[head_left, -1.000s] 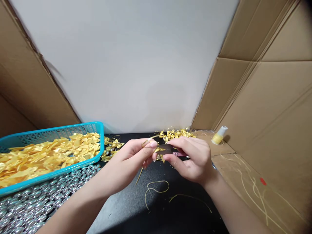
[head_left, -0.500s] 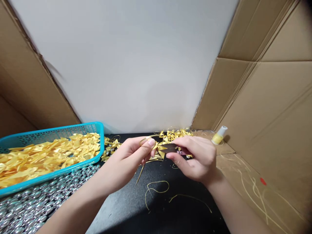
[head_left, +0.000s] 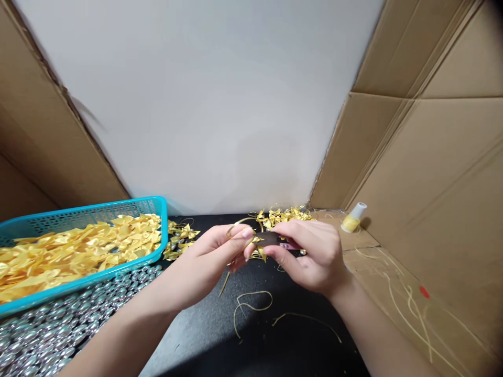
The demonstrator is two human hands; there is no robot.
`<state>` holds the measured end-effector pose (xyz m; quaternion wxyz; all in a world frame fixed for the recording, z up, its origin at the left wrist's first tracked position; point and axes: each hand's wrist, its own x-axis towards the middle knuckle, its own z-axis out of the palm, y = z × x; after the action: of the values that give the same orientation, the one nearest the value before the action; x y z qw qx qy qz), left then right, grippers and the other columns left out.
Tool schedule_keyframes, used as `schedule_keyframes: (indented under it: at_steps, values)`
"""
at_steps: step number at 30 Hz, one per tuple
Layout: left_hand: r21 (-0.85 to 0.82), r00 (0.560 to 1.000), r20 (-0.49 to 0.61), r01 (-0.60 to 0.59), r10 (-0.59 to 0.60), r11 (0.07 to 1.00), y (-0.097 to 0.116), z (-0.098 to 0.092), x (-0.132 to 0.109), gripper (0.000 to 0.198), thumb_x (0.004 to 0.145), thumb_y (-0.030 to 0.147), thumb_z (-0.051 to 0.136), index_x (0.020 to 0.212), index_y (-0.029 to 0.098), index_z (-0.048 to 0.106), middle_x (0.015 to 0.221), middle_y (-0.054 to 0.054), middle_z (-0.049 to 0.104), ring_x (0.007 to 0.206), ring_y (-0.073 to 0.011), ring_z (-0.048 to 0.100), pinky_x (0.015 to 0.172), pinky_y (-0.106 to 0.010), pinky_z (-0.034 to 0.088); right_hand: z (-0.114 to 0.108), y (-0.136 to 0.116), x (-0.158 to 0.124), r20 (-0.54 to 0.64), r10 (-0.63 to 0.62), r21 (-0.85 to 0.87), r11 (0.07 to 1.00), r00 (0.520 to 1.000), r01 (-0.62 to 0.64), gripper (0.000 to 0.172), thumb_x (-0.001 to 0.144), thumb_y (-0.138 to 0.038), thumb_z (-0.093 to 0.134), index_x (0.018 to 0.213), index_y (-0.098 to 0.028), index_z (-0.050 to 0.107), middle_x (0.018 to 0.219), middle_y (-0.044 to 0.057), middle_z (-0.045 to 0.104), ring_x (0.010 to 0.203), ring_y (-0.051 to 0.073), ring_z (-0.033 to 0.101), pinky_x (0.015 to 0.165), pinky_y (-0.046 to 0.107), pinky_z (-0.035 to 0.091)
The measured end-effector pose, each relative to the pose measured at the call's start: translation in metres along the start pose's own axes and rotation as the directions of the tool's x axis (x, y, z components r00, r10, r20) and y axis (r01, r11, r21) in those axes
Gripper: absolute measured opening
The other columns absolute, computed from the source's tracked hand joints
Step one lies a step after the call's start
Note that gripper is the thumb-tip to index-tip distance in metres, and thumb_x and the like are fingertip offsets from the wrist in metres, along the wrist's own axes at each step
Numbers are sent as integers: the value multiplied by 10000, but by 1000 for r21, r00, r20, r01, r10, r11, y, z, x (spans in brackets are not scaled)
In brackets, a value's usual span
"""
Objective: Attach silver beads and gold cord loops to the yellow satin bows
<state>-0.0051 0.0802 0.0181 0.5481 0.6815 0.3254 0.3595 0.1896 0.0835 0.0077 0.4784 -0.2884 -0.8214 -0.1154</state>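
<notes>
My left hand (head_left: 214, 256) pinches a small yellow ribbon bow (head_left: 257, 246) with a thin gold cord looping up from it, thumb and forefinger closed. My right hand (head_left: 310, 254) is closed round a small dark tool with a pink part (head_left: 275, 241), its tip against the bow. Both hands hover above the black mat (head_left: 255, 335), close together at the centre.
A teal basket (head_left: 78, 212) heaped with yellow bows sits at left, on a bed of silver beads (head_left: 47, 330). More bows (head_left: 285, 214) lie at the back. Gold cord scraps (head_left: 251, 303) lie on the mat. A small yellow bottle (head_left: 352, 218) stands right, beside cardboard walls.
Both hands shifted slightly: half a second ago the bow was held a little higher and the right hand further right; now the hands are close again, the tool tip at the bow.
</notes>
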Motion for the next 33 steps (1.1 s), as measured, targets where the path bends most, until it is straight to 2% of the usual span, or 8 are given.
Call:
schedule_keyframes:
  at_steps: [4, 14, 20, 26, 33]
  values:
    - [-60, 999, 26, -21, 22, 998, -2, 0, 1, 347, 938, 384, 438, 655, 187, 468, 613, 45, 368, 575, -108, 298, 536, -227, 274, 0, 1, 1, -6, 5, 22, 1000, 1000, -5, 191, 880, -334, 606, 813, -156, 618, 570, -21, 577, 476, 93, 487, 488, 236, 358]
    - [-27, 1000, 22, -13, 14, 1000, -2, 0, 1, 364, 947, 402, 419, 655, 188, 459, 619, 42, 374, 586, -112, 304, 545, -232, 280, 1, 0, 0, -23, -10, 27, 1000, 1000, 11, 188, 881, -313, 597, 776, -159, 620, 564, -17, 588, 467, 95, 487, 488, 239, 359]
    - [93, 1000, -25, -11, 14, 996, 2, 1, 0, 385, 951, 420, 399, 651, 187, 466, 617, 44, 371, 591, -114, 321, 559, -233, 292, -4, -1, 1, -5, -14, -52, 999, 1000, 14, 224, 865, -375, 624, 777, -169, 616, 568, -25, 614, 470, 96, 522, 491, 238, 369]
    - [238, 986, -134, -68, 102, 969, 8, 3, -2, 362, 950, 400, 418, 660, 192, 478, 627, 42, 399, 603, -116, 357, 566, -228, 313, -24, -6, 7, 4, 22, -101, 995, 1000, -21, 210, 824, -353, 666, 816, -146, 632, 610, -9, 659, 471, 100, 553, 489, 244, 394]
    - [247, 982, -124, -107, 141, 963, 10, 2, -6, 358, 955, 389, 409, 662, 196, 480, 625, 37, 404, 585, -118, 351, 548, -230, 310, -31, -8, 9, 14, 39, -106, 994, 999, -37, 198, 817, -338, 676, 804, -143, 641, 612, -11, 659, 463, 90, 536, 481, 242, 392]
